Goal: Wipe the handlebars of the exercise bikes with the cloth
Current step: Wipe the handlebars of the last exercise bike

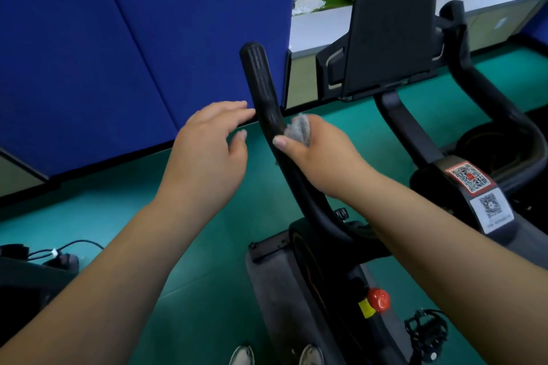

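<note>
The left handlebar (261,92) rose up and away between the hands, the right hand (320,157) already clamping the grey cloth (299,129) against its lower bend (the nearer hand by far), while the left hand (207,142) hovered open just beside it.

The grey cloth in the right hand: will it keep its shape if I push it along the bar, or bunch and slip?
The cloth looks soft and floppy: it sits crumpled in the right hand, so it will probably bunch. It seems light. On the smooth black handlebar it would likely slide easily, so it needs pressing.
</note>
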